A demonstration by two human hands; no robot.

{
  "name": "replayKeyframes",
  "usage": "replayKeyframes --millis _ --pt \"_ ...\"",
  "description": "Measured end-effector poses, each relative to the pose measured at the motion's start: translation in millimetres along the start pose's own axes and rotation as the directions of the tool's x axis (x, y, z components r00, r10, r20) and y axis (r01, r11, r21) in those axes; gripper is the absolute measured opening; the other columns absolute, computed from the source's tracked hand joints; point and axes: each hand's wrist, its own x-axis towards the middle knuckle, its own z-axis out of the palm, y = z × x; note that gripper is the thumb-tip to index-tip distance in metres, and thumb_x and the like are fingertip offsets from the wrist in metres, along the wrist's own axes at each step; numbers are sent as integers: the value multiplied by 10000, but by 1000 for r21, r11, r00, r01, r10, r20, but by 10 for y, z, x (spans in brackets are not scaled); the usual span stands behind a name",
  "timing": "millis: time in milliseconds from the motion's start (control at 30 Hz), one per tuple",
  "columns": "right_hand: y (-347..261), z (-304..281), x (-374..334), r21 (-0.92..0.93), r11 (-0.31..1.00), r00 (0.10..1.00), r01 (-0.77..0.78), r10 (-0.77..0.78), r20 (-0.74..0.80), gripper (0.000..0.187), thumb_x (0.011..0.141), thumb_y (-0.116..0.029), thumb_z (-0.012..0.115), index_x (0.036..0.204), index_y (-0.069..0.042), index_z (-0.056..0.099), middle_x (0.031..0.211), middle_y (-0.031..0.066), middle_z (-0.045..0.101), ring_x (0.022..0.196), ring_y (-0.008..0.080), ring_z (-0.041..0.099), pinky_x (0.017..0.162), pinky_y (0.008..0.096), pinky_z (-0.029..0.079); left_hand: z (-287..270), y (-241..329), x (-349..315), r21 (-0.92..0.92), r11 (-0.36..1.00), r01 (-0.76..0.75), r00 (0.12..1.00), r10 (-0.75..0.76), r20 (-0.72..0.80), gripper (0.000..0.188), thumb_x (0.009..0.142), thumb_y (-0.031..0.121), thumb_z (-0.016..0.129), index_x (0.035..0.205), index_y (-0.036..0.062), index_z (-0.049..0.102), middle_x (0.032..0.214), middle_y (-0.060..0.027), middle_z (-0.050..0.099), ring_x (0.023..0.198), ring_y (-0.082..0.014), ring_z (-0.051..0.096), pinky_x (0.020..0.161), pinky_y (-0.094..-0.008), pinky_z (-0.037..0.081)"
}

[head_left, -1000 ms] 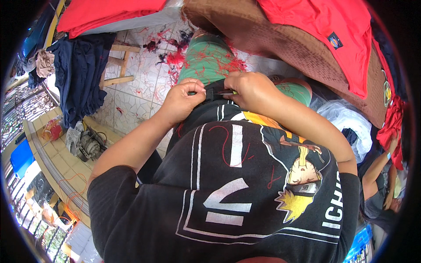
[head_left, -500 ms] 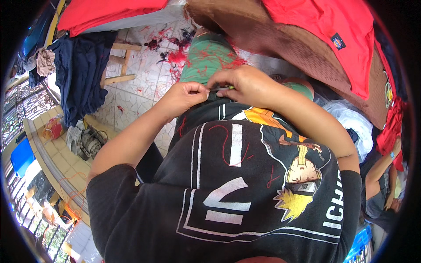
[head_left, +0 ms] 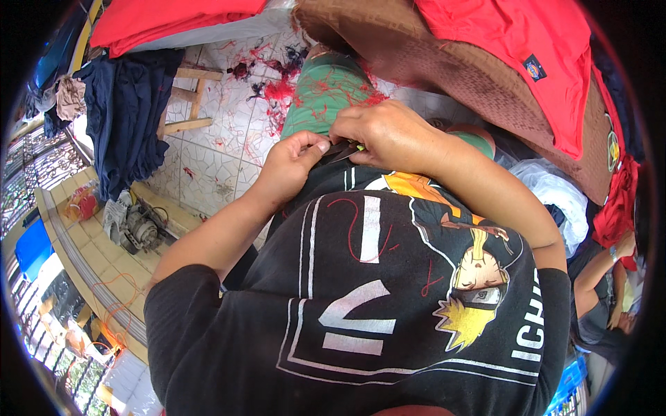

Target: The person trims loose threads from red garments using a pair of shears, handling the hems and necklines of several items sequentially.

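Observation:
Over my lap, my left hand [head_left: 295, 161] is closed in a pinch on a piece of dark cloth, thumb pressed against the fingertips. Just beside it, my right hand [head_left: 388, 135] is closed around small thread snips [head_left: 340, 154]. A pointed metal blade and a bit of yellow-green show below the right fingers; the rest is hidden in the palm. The blade lies close to the left fingertips, over the dark cloth. Green shorts [head_left: 322, 93] with red thread scraps lie beyond both hands. Loose red threads cling to my black printed shirt [head_left: 416, 291].
A brown padded surface [head_left: 485, 97] at the far right bears red garments [head_left: 513, 41]. Dark blue clothes [head_left: 132, 118] hang over a wooden stool [head_left: 191, 104]. Thread scraps [head_left: 277, 87] litter the tiled floor. A motor [head_left: 142, 229] stands at the left. Another person's arm [head_left: 596, 277] shows at right.
My left hand has shifted slightly left, and its thumb has lifted a little. The snips' blade has turned and shows more plainly between the hands. My right hand has barely moved.

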Motion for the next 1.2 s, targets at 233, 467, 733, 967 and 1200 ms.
replayKeyframes --millis 233,467,733,967,1200 --pt "161 56 -73 228 973 999 -45 45 5 178 758 -177 671 884 -55 639 832 137 648 768 339 627 673 422 483 57 3 -22 -354 930 94 992 -117 -46 195 953 211 551 1030 35 585 874 -4 619 741 -50 545 644 -186 432" --pt "164 130 -144 308 903 954 -300 279 112 228 775 -245 705 914 -69 665 781 138 656 745 306 634 664 406 475 34 108 -20 -148 989 28 999 -31 -18 204 940 209 574 1030 26 585 883 -19 615 782 -84 566 703 -223 459" --pt "190 176 -143 272 929 968 -251 233 98 243 768 -274 706 866 -57 658 758 144 654 744 319 640 663 429 482 0 260 134 319 940 125 965 -190 181 219 908 262 629 956 49 603 806 25 607 718 -35 534 655 -218 450" --pt "91 3 -197 42 962 950 -271 260 170 222 790 -279 633 897 -87 666 748 168 646 727 379 625 650 470 478 -23 207 109 -154 967 201 976 -185 117 151 880 238 669 864 100 610 747 43 601 619 -28 519 565 -183 419" --pt "-32 -76 -214 -112 992 978 -58 79 191 158 776 -175 557 871 -94 654 771 147 650 727 358 635 646 475 483 42 56 104 -250 949 194 980 -200 4 147 880 252 667 793 151 605 711 83 572 558 -6 425 529 -165 329"
